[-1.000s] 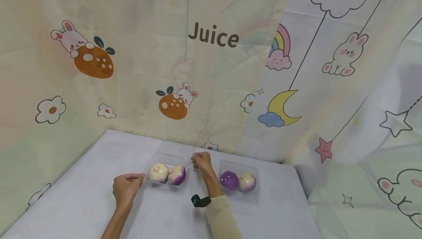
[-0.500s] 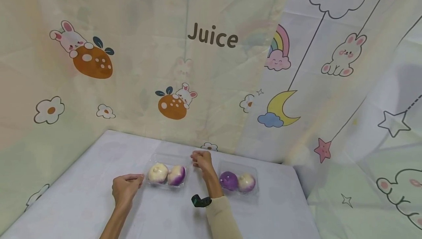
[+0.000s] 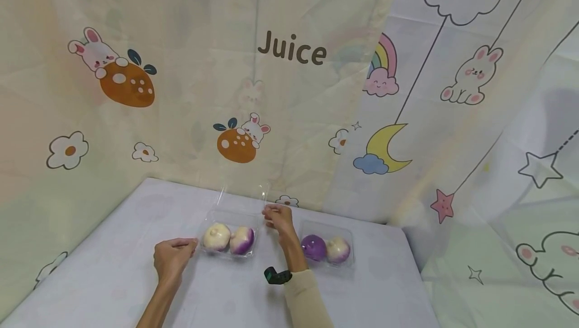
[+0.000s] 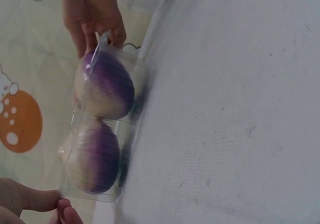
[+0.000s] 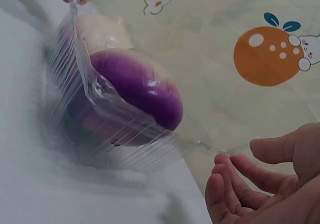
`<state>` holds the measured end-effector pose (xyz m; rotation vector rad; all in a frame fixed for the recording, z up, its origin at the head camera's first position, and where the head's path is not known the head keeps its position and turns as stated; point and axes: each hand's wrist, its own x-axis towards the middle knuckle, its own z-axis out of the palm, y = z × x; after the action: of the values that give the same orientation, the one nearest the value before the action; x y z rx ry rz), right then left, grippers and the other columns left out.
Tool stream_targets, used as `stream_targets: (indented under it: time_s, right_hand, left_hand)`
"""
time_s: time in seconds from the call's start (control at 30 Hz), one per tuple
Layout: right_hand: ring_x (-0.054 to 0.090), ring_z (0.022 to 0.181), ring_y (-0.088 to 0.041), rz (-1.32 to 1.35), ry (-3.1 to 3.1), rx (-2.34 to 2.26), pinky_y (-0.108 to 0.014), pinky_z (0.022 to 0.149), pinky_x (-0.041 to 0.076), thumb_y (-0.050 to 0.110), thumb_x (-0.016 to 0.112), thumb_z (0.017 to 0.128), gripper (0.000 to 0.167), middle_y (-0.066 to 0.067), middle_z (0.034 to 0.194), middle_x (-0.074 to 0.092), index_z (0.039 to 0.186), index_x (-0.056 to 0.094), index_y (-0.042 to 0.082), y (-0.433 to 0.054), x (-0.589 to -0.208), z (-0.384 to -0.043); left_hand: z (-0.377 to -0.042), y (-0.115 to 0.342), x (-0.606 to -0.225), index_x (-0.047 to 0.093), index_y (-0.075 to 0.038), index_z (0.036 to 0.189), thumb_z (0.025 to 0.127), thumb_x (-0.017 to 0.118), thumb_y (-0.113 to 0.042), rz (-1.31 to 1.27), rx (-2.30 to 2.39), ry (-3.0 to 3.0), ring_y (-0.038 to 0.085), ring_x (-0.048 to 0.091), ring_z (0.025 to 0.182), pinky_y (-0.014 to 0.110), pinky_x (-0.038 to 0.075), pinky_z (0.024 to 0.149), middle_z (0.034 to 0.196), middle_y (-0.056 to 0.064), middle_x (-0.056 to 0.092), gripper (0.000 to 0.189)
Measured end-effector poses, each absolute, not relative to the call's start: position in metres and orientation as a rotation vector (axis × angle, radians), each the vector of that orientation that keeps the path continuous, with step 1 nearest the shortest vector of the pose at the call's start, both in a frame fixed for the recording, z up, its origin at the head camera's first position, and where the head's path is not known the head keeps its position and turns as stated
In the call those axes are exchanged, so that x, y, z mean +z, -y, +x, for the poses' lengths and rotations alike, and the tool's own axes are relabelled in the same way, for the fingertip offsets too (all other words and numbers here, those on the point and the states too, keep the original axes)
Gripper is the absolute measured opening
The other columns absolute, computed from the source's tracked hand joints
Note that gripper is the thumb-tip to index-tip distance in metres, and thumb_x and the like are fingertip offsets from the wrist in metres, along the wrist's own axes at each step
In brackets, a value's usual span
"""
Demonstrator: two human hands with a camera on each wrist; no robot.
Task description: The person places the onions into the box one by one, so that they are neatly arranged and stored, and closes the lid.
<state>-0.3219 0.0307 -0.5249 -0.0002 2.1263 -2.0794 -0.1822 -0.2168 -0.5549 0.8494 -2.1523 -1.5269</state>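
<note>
A clear plastic clamshell box [image 3: 226,255] stands on the table with two round white-and-purple turnips, a pale one [image 3: 216,237] and one with a purple side [image 3: 242,240]. My left hand [image 3: 172,257] pinches the box's left edge between thumb and fingers, as the left wrist view shows too. At the opposite end, the curled fingers of my right hand [image 3: 279,219] hold a thin clear edge of the lid [image 3: 266,195], which stands raised behind the box. In the right wrist view that edge passes between the thumb and fingertips of the right hand [image 5: 267,179].
A second clear box [image 3: 353,237] sits just right of my right forearm, holding a purple turnip [image 3: 314,247] and a paler turnip [image 3: 338,250]. The white table [image 3: 235,298] ends at a printed cloth backdrop [image 3: 181,92]. A dark device [image 3: 277,276] is strapped to my right wrist.
The clear lid has swung up and now stands against the backdrop; before, it lay low near the box. My right hand has risen slightly. My left hand has stayed on the box's edge.
</note>
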Motion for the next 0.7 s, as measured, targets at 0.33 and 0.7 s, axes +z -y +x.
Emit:
stream_targets:
  time_s: [0.33, 0.7]
  right_hand:
    - [0.074, 0.098, -0.027, -0.036, -2.175, -2.082, -0.029, 0.08, 0.063, 0.011, 0.058, 0.111, 0.03, -0.03, 0.118, 0.078, 0.123, 0.073, -0.012, -0.0327, -0.5242, -0.3221]
    - [0.078, 0.086, -0.03, -0.064, -2.308, -2.063, -0.032, 0.074, 0.066, 0.016, 0.05, 0.115, 0.039, -0.027, 0.103, 0.081, 0.108, 0.078, -0.01, -0.0332, -0.524, -0.3233]
  left_hand:
    - [-0.1828, 0.2145, -0.5533, 0.082, 0.009, 0.099, 0.093, 0.08, -0.011, 0.847, -1.528, 2.142, 0.021, 0.072, 0.065, 0.025, 0.049, 0.055, 0.071, 0.007, 0.079, 0.02]
    - [-0.1831, 0.2137, -0.553, 0.082, 0.009, 0.099, 0.093, 0.079, -0.01, 0.855, -1.531, 2.126, 0.02, 0.072, 0.064, 0.025, 0.049, 0.054, 0.073, 0.009, 0.08, 0.02]
